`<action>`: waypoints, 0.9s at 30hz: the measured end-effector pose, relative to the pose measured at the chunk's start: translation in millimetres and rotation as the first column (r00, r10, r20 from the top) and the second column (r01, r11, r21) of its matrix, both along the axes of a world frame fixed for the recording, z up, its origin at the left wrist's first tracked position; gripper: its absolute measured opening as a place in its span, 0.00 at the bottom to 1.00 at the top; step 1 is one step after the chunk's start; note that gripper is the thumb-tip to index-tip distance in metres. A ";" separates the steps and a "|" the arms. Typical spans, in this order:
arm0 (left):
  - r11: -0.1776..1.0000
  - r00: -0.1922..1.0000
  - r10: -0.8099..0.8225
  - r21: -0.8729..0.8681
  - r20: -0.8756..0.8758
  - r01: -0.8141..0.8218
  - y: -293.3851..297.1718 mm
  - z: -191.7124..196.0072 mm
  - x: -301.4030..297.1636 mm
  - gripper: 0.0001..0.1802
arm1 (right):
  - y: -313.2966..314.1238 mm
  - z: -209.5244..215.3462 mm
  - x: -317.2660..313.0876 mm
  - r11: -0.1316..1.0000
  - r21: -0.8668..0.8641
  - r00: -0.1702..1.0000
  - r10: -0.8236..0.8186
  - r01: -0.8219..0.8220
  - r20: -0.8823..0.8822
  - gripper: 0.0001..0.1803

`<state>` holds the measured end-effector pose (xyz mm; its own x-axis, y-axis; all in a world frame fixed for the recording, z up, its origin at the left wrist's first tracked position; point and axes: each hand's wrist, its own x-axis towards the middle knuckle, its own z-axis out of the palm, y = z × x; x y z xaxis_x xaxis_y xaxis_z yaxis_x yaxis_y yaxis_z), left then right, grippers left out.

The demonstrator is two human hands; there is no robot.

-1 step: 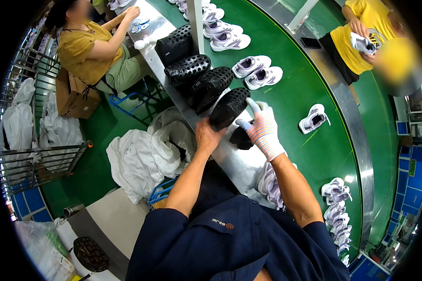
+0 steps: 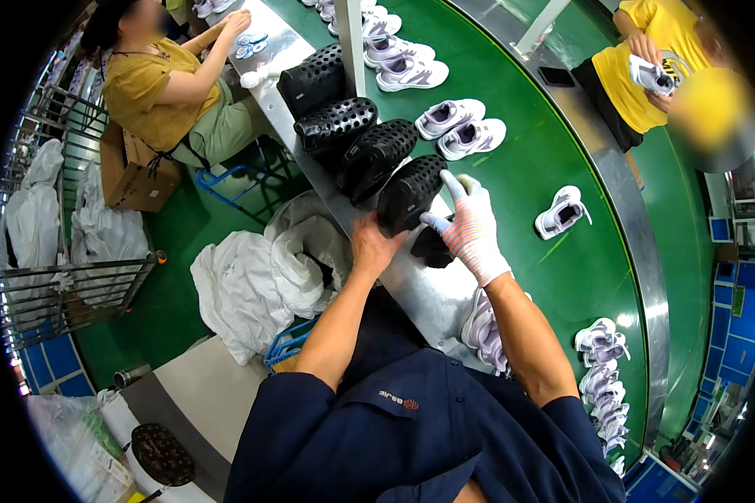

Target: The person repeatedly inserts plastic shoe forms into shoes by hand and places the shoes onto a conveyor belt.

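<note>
Black perforated form (image 2: pixel 411 197) gripped at the steel ledge (image 2: pixel 415 289)

The form's near end is clasped by the bare left hand (image 2: pixel 375 241), whose fingers are closed on it above the ledge. Its other side is met by the right hand (image 2: pixel 471 226), covered in a striped glove; whether that grip is firm cannot be told. A dark item (image 2: pixel 433 251) on the ledge is partly hidden beneath the gloved fingers. Farther along the ledge, more black forms (image 2: pixel 377 159) are lined up, and small blue-and-white pieces (image 2: pixel 250 44) are laid out beside a seated co-worker (image 2: pixel 155 96).

To the right of the ledge, a broad green surface (image 2: pixel 579 268) is spread, on which white-and-lilac shoes (image 2: pixel 461 130) are set in pairs and rows, with one shoe (image 2: pixel 560 212) placed apart. Across it from the ledge, a shoe is held by a co-worker in yellow (image 2: pixel 658 42), and a phone (image 2: pixel 555 77) is laid on the metal rim.

To the left of the ledge, a large white sack (image 2: pixel 247 272) is slumped on the green floor. Beyond it, white bundles (image 2: pixel 109 235) are contained in a barred cage (image 2: pixel 75 267), and a cardboard box (image 2: pixel 138 172) is placed behind the seated co-worker
</note>
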<state>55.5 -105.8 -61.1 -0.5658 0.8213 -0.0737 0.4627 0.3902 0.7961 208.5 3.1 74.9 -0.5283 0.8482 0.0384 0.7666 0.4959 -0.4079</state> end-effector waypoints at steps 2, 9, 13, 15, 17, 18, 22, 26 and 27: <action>0.995 0.994 -0.078 0.051 -0.070 0.082 -6.4 -6.2 2.1 0.37 | 8.2 -2.9 -6.2 0.999 -0.036 0.995 -0.011 0.007 -0.102 0.50; 0.983 0.984 -0.047 0.166 -0.172 0.076 -27.3 -17.3 -1.1 0.36 | 11.8 0.2 -3.4 0.947 -0.263 0.982 0.161 -0.182 -0.098 0.49; 0.991 0.967 -0.093 0.076 -0.238 0.114 -32.5 -17.1 -2.6 0.34 | 10.0 32.4 -34.6 0.941 -0.280 0.976 0.212 -0.189 0.057 0.45; 0.991 0.966 -0.073 0.095 -0.246 0.099 -34.3 -23.5 -1.6 0.33 | 15.7 38.0 -41.0 0.934 -0.310 0.970 0.219 -0.177 0.107 0.46; 0.994 0.972 -0.042 0.090 -0.231 0.064 -32.7 -29.8 5.0 0.32 | 19.6 34.5 -38.7 0.929 -0.338 0.962 0.217 -0.152 0.163 0.47; 0.992 0.971 -0.049 0.098 -0.236 0.074 -29.0 -30.2 8.1 0.32 | 22.8 23.1 -35.5 0.926 -0.307 0.966 0.250 -0.218 0.066 0.45; 1.000 0.979 0.004 0.024 -0.203 0.001 -29.5 -23.3 16.5 0.35 | 15.4 3.7 -18.8 0.930 -0.222 0.953 0.264 -0.292 -0.146 0.47; 1.000 0.978 0.013 0.001 -0.207 -0.013 -30.9 -20.8 16.4 0.41 | 3.0 9.2 -2.6 0.931 -0.279 0.957 0.170 -0.234 -0.236 0.52; 1.000 0.978 0.012 0.001 -0.208 -0.012 -32.0 -20.4 16.7 0.41 | 1.3 6.6 2.5 0.938 -0.279 0.963 0.145 -0.207 -0.226 0.53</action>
<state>72.1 -137.8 -81.4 -0.5786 0.8142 0.0467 0.6133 0.3966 0.6831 211.0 4.5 81.5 -0.6777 0.7308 -0.0816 0.5659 0.4476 -0.6924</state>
